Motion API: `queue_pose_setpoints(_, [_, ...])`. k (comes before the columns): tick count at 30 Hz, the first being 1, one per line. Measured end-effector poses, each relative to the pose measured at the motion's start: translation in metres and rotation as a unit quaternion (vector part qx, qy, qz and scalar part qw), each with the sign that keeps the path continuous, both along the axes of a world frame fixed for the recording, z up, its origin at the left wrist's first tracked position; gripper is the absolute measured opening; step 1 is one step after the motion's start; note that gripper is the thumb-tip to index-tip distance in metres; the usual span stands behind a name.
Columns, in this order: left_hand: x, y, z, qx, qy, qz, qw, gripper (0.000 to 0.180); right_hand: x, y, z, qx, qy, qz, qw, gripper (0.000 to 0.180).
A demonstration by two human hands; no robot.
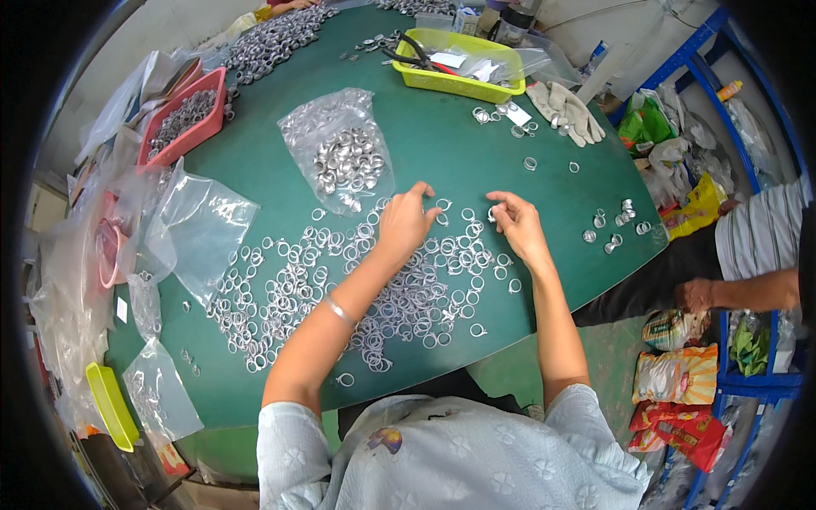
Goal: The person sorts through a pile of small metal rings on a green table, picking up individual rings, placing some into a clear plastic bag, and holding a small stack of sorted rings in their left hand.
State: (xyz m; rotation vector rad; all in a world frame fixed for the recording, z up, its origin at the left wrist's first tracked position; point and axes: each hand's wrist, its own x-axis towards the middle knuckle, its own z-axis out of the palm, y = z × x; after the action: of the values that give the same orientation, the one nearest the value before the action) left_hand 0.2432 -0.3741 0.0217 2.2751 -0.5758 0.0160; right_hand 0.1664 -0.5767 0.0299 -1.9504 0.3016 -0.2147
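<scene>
Several small silver metal rings lie spread over the green table. My left hand rests fingers-down on the far edge of that pile, fingers bent over rings. My right hand hovers just to its right, thumb and fingertips pinched on one small ring. A clear plastic bag of rings lies just beyond my left hand. A thin bracelet circles my left forearm.
A yellow-green tray with pliers, white gloves, a red tray of rings, empty clear bags and a yellow tray surround the pile. Another person's arm is at the right.
</scene>
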Motion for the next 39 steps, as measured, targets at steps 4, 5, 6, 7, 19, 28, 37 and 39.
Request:
queue_pose_setpoints(4, [0.014, -0.025, -0.005, 0.081, 0.015, -0.069, 0.994, 0.032, 0.004, 0.003, 0.001, -0.214, -0.006, 0.052, 0.975, 0.02])
queue_pose_setpoints(5, [0.015, -0.029, -0.008, 0.08, 0.005, -0.094, 0.992, 0.032, 0.008, 0.002, -0.009, -0.226, -0.002, 0.045, 0.973, 0.02])
queue_pose_setpoints(6, [0.016, -0.03, -0.013, 0.079, -0.026, -0.102, 0.991, 0.03, 0.011, 0.003, -0.017, -0.23, 0.011, 0.048, 0.972, 0.018])
queue_pose_setpoints(7, [0.016, -0.026, -0.017, 0.077, -0.058, -0.107, 0.99, 0.028, 0.015, 0.003, -0.023, -0.261, -0.02, 0.073, 0.962, 0.014])
queue_pose_setpoints(19, [-0.009, -0.013, 0.01, -0.505, 0.571, -0.074, 0.643, 0.019, 0.008, 0.008, -0.018, -0.171, -0.109, 0.062, 0.977, 0.011])
queue_pose_setpoints(28, [-0.102, 0.0, 0.038, -0.492, 0.685, 0.059, 0.534, 0.019, -0.063, 0.05, 0.071, 0.013, -0.117, 0.279, 0.953, 0.015])
queue_pose_setpoints(37, [-0.105, 0.006, 0.031, -0.434, 0.622, -0.001, 0.651, 0.02, -0.018, 0.004, 0.012, -0.24, -0.135, 0.076, 0.958, 0.016])
queue_pose_setpoints(39, [-0.077, 0.0, 0.025, -0.274, 0.386, -0.019, 0.881, 0.017, -0.014, 0.003, -0.008, -0.326, -0.171, 0.094, 0.925, 0.014])
